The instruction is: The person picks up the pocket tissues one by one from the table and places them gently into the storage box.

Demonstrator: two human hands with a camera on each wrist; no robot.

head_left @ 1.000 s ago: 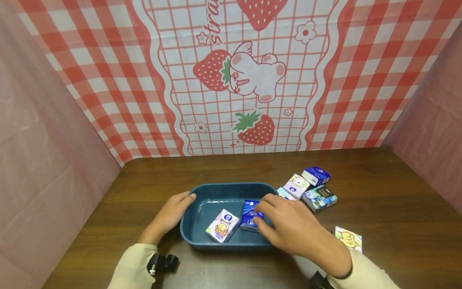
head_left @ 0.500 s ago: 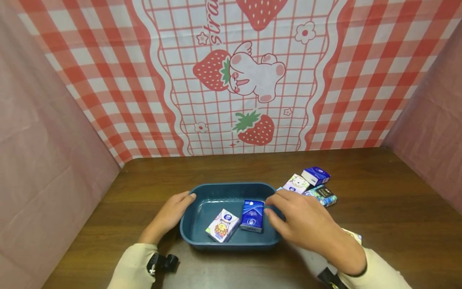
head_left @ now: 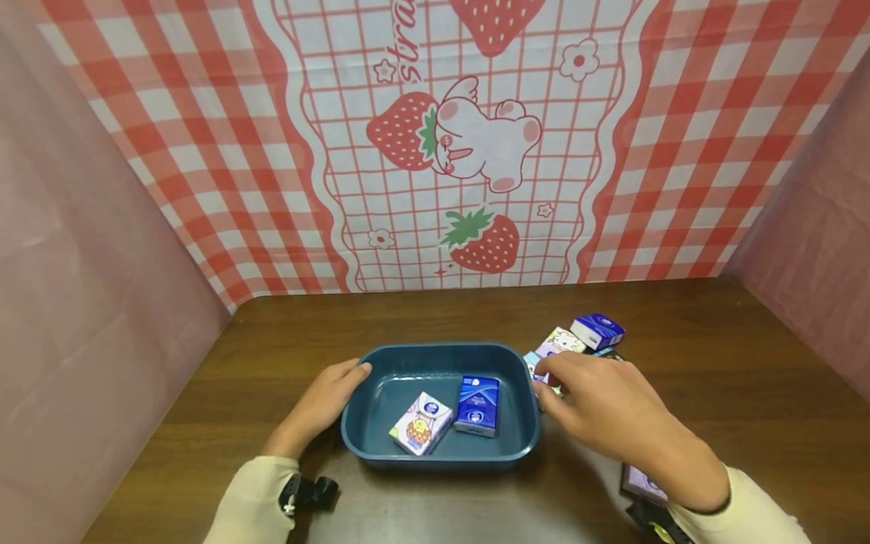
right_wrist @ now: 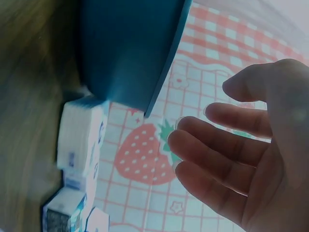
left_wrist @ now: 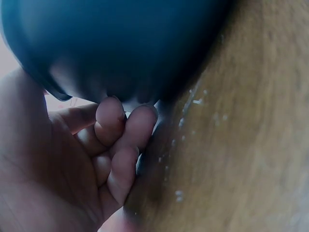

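Observation:
A dark blue-green plastic basin (head_left: pixel 382 404) stands on the table. My left hand (head_left: pixel 328 399) holds its left end, thumb over the rim and curled fingertips against the outer wall (left_wrist: pixel 120 53). Inside lie a white tissue pack (head_left: pixel 421 425) with a cartoon print and a blue tissue pack (head_left: pixel 478 406), side by side. My right hand (head_left: pixel 615 404) hovers just past the basin's right end, fingers loosely bent with nothing between them. Its fingertips overlap a light blue tissue pack (head_left: pixel 534 366) in the head view. The right wrist view shows that hand (right_wrist: pixel 236 150) above the packs' level.
Behind my right hand lie a pale cartoon tissue pack (head_left: pixel 563 340) and a blue tissue pack (head_left: pixel 598 331). A dark patterned pack (head_left: pixel 609 353) is mostly hidden by the hand. A lilac pack (head_left: pixel 644 483) shows beneath my right wrist. A checkered strawberry cloth (head_left: pixel 476 189) hangs behind the table.
My right hand has come away from the blue tissue pack in the basin and moved right, over the rim to the packs outside. My left hand has stayed at the basin's left end.

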